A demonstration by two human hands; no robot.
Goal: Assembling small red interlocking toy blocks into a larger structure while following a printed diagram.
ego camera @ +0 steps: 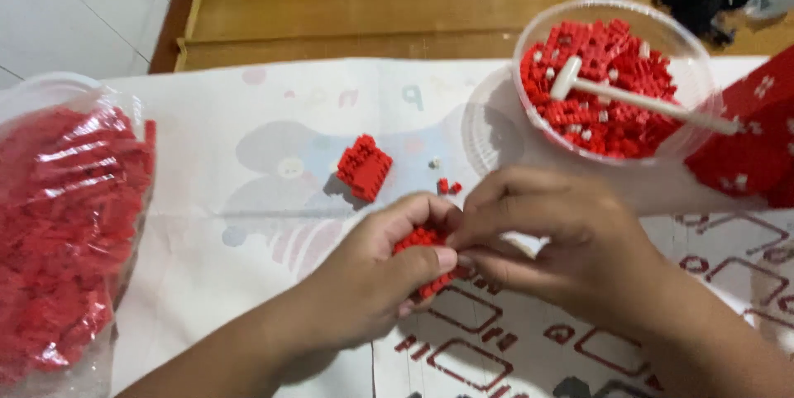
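A big clear bag of red bricks (pixel 62 233) lies far left of the small red brick assembly (pixel 423 241); a clear bowl of bricks (pixel 695 67) sits up right. Left hand (pixel 372 278) grips the assembly, right hand (pixel 562 237) pinches against it

Both hands (pixel 463 253) pinching red brick cluster (pixel 420 241) (small)

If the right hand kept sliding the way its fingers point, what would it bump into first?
The right hand points leftward, so it would first meet the small red brick cluster held in the left hand, which its fingertips already seem to touch.
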